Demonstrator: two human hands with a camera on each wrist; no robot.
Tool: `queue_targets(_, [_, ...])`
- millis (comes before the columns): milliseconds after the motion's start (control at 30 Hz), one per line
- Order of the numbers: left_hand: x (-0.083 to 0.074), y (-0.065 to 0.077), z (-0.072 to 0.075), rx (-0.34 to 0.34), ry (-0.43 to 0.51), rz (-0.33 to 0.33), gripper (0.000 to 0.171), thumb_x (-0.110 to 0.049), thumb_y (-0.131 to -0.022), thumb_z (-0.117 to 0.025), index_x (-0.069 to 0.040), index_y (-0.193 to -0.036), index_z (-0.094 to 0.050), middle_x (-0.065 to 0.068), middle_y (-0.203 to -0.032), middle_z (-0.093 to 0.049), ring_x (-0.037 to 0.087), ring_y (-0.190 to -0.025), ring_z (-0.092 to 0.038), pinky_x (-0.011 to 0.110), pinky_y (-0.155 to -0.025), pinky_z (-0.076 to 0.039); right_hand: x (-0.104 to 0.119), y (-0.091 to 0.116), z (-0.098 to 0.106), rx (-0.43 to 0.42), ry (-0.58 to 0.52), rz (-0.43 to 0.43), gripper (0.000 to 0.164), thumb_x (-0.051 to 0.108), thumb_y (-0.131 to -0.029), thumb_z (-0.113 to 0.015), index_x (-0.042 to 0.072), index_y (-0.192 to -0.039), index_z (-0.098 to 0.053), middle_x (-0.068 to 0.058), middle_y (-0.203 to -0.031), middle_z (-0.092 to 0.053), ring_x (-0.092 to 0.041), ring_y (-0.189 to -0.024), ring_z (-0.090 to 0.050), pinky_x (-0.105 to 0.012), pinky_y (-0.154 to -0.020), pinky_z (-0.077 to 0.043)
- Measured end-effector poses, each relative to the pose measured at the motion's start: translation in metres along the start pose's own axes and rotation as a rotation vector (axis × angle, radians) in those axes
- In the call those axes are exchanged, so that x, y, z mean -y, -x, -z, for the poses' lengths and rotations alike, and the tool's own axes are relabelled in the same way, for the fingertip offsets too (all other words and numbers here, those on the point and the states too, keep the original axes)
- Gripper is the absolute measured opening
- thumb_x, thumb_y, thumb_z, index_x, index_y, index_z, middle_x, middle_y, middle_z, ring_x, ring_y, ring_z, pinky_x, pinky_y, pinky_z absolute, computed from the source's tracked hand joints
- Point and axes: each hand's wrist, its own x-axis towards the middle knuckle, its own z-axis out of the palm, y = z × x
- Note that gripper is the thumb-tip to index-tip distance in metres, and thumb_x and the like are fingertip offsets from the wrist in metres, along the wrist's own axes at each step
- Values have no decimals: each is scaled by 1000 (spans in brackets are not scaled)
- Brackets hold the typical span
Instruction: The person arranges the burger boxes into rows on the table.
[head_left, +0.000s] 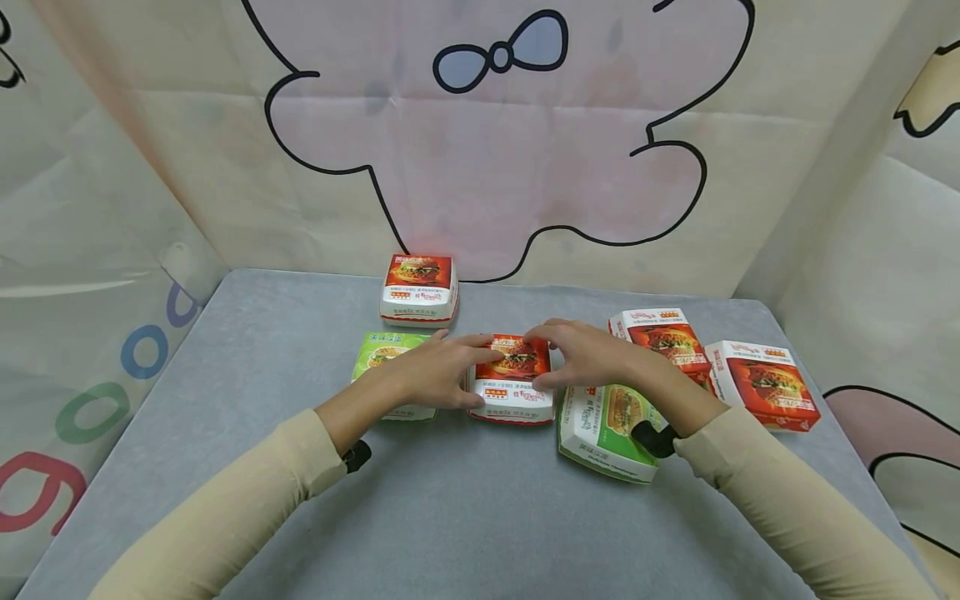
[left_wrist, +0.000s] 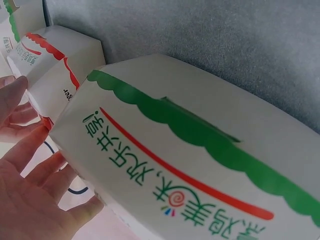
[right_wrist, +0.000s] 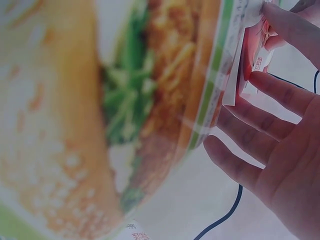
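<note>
A red-and-white burger box [head_left: 517,404] stands upright mid-table between my two hands. My left hand [head_left: 431,371] is at its left side, thumb by the front corner and a finger reaching over the lid. On the opposite side, my right hand [head_left: 592,354] spreads its thumb and fingers along the edge. In the left wrist view, extended fingers of the left hand [left_wrist: 35,195] meet the red-trimmed box [left_wrist: 60,60]. The right wrist view shows fairly straight fingers of the right hand [right_wrist: 280,140] at the red box's edge. Green burger boxes lie under each forearm, left [head_left: 378,346] and right [head_left: 600,425].
Another red burger box [head_left: 420,287] stands at the back of the grey-covered table [head_left: 465,508]. Two more, a nearer-middle one [head_left: 660,317] and an outer one [head_left: 772,392], sit at the right. A printed cloth [head_left: 480,167] hangs behind the table.
</note>
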Motion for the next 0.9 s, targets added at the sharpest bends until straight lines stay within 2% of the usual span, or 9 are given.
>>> queue_targets(467, [2, 0, -4, -34, 3, -24, 69, -38, -86, -77, -20, -147, -51, 5, -158, -37, 20, -139, -43, 56, -113, -27, -1, 1, -1, -4, 0, 9, 67, 40, -86, -76, 11, -142, -53, -10, -138, -55, -28, -120, -55, -53, -99, -46])
queue_targets(633, [3, 0, -3, -37, 7, -30, 67, -39, -86, -77, -20, -146, -52, 6, -157, -39, 21, -140, -41, 52, -113, -30, -7, 5, 2, -6, -18, -20, 67, 44, -90, -71, 11, -145, -50, -12, -142, -51, -31, -122, -55, -53, -97, -47])
queue_targets(733, [4, 0, -3, -34, 18, -27, 67, -39, -86, -77, -20, -146, -53, 7, -156, -39, 24, -141, -40, 50, -113, -31, -14, 10, 7, -32, -26, -55, 65, 44, -93, -68, 11, -146, -48, -14, -146, -48, -34, -123, -54, -54, -96, -48])
queue_targets(900, [4, 1, -1, -31, 34, -26, 68, -37, -86, -77, -20, -146, -52, 7, -157, -39, 28, -139, -42, 49, -112, -34, -29, 23, 20, -121, -19, -95, 62, 42, -94, -66, 11, -146, -48, -15, -144, -49, -34, -123, -53, -53, -93, -49])
